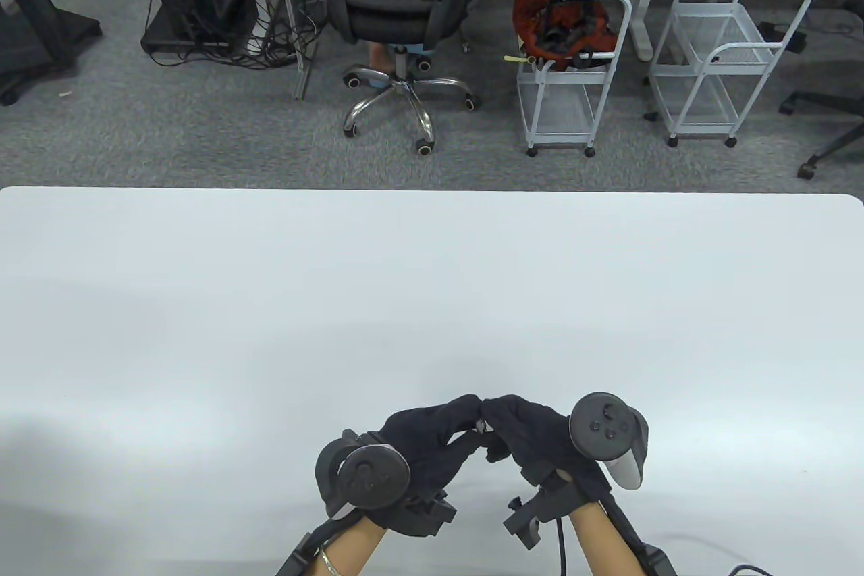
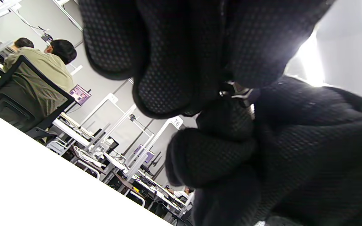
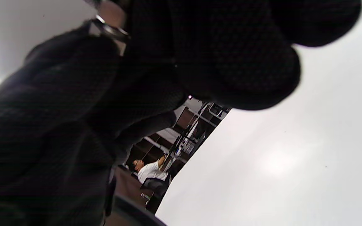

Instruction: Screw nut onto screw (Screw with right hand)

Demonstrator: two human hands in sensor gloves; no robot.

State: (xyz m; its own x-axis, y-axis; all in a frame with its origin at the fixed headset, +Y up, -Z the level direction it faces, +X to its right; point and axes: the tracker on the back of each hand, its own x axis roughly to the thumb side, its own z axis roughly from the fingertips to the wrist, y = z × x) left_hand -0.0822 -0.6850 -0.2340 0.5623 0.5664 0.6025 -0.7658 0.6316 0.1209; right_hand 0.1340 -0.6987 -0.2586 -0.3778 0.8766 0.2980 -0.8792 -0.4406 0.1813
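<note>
Fingertips meet low in the centre of the table view, above the white table (image 1: pixel 202 333). We see the black-gloved left hand (image 1: pixel 422 444) and black-gloved right hand (image 1: pixel 533 434) curled toward each other, fingers closed together around a small silvery metal part (image 1: pixel 481 426), screw or nut we cannot tell. The left wrist view shows that glint (image 2: pixel 236 92) pinched between dark fingers.

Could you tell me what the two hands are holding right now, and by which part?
The left hand and right hand pinch a small metal piece between their fingertips; nut or screw, and which part, cannot be told.
</note>
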